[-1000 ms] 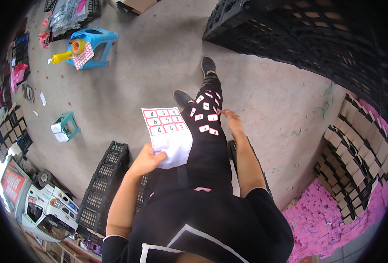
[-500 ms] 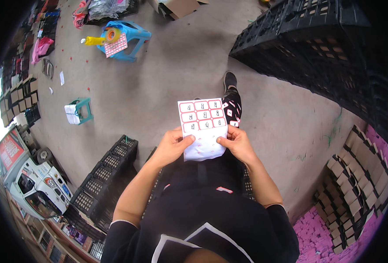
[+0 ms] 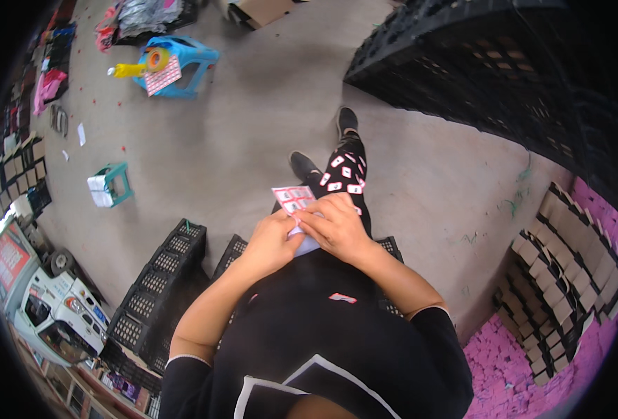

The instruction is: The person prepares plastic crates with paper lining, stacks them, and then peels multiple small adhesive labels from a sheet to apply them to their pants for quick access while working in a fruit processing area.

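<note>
A white sheet of red-bordered stickers (image 3: 291, 197) is held over my lap, tilted, its upper part showing above my fingers. My left hand (image 3: 270, 241) is closed on the sheet's left edge. Across its middle lies my right hand (image 3: 340, 227), its fingers closed on the sheet beside my left thumb and covering much of it. What the fingertips pinch there is hidden. Several loose stickers (image 3: 346, 172) cling to the black trouser leg just beyond my right hand. One more sticker (image 3: 342, 298) is on my dark clothing nearer my body.
A blue stool (image 3: 194, 56) at the far left carries a tape roll (image 3: 157, 60), a yellow-handled item (image 3: 129, 70) and another sticker sheet (image 3: 164, 75). A small green stool (image 3: 119, 183) stands left. Black crates (image 3: 157, 283) are near left, taller black crates (image 3: 462, 70) far right, stacked cardboard (image 3: 567, 258) right.
My right hand has moved left from the sheet's right edge onto its middle, meeting my left hand. The sheet has tilted and is more covered. The view has shifted, and both shoes now show.
</note>
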`<state>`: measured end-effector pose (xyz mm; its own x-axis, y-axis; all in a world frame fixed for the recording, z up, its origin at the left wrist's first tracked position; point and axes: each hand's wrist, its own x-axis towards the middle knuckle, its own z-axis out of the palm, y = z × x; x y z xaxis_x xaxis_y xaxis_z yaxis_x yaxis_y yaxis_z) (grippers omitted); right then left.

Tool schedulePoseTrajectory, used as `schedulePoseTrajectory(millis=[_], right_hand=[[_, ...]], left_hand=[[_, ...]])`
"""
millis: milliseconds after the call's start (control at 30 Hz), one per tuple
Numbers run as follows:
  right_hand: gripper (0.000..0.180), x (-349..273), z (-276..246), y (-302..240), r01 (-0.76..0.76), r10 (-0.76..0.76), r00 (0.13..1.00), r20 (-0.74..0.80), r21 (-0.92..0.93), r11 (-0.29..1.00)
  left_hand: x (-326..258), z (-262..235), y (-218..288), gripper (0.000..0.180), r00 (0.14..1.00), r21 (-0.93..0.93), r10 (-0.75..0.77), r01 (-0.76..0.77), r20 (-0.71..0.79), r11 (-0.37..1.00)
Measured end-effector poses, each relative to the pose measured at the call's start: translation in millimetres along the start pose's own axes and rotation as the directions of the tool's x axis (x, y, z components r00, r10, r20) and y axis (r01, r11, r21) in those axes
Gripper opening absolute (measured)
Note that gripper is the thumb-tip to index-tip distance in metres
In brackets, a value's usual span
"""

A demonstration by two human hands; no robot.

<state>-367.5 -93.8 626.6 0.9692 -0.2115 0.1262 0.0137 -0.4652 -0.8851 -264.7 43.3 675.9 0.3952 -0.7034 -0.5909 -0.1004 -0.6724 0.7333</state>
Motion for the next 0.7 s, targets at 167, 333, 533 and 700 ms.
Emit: schedulePoseTrajectory(millis=[167, 333, 533, 700], right_hand=[[0.01, -12.5, -9.1, 22.3, -0.442, 0.469, 0.883, 0.018, 0.371, 0.817], [0.029, -13.8, 2.9, 2.9, -0.018, 0.018, 1.0, -0.018, 0.003, 1.0], [0.028, -19.1, 7.2, 4.9, 0.092, -0.094, 0.995, -0.016, -0.093, 0.991], [0.005, -21.6, 1.7, 26.4, -0.357, 0.367, 0.928, 0.058, 0.411, 0.839]], left_hand=[[2.6, -0.5, -10.0, 0.019, 0.987, 0.022, -0.138, 0.137, 0.087, 0.99], [3.1, 7.6, -8.2, 0.017, 0.997, 0.028, -0.047, 0.045, 0.056, 0.999], [-0.4, 9.4, -4.6, 0.018, 0.998, 0.093, -0.021, 0.016, 0.056, 0.996], [3.2, -13.9, 3.7, 0.02, 0.967, 0.054, -0.192, 0.186, 0.169, 0.981]])
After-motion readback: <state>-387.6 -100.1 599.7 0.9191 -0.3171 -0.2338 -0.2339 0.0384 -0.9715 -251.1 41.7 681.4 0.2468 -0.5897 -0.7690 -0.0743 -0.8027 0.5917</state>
